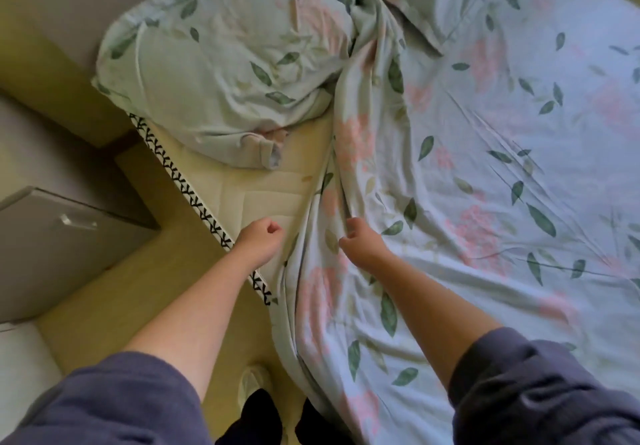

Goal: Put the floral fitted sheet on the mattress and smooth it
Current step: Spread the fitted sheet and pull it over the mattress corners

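So the pale blue-green fitted sheet with pink flowers and green leaves [485, 167] covers most of the cream quilted mattress [263, 191], wrinkly, bunched into a long ridge. The right hand [362, 240] pinches that ridge. The left hand [261, 236] is fisted over bare mattress, holding nothing.
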A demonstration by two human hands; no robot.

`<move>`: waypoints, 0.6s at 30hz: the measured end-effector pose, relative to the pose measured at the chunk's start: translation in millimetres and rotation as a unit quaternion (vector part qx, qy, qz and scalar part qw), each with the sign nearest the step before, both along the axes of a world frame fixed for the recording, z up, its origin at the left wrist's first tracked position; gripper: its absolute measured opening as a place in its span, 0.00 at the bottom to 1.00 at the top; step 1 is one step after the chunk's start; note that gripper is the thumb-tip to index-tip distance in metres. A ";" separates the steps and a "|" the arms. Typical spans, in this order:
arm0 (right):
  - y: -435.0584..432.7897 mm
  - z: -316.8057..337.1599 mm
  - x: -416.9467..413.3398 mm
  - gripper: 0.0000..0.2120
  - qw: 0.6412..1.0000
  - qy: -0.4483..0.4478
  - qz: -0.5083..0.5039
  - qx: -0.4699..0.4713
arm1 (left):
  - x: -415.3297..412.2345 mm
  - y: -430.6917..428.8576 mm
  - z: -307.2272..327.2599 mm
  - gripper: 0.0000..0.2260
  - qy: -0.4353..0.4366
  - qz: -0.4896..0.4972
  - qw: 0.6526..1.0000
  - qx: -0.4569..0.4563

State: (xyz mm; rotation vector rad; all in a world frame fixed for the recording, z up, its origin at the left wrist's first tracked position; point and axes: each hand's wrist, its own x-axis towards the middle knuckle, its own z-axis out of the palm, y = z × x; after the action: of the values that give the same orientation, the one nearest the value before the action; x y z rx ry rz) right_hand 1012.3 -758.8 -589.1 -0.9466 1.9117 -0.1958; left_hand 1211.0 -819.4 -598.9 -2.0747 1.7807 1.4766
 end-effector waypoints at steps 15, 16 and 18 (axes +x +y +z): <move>-259.9 7.9 84.3 0.25 0.990 -0.063 -0.121 -0.031 | 59.1 -327.7 41.6 0.22 -0.163 -0.035 0.961 -0.221; -279.3 2.1 93.2 0.27 0.984 -0.085 -0.156 -0.022 | 65.6 -352.4 36.8 0.25 -0.174 -0.039 0.959 -0.220; -313.2 -5.3 104.8 0.30 0.963 -0.135 -0.232 -0.020 | 77.4 -395.7 26.6 0.29 -0.187 -0.047 0.957 -0.218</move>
State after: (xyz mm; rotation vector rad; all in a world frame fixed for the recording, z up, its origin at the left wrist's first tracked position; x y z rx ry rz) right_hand 1117.2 -1072.0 -594.4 -0.4536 1.8491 -0.6087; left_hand 1288.4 -1215.1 -572.3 -2.2112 2.1361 0.6421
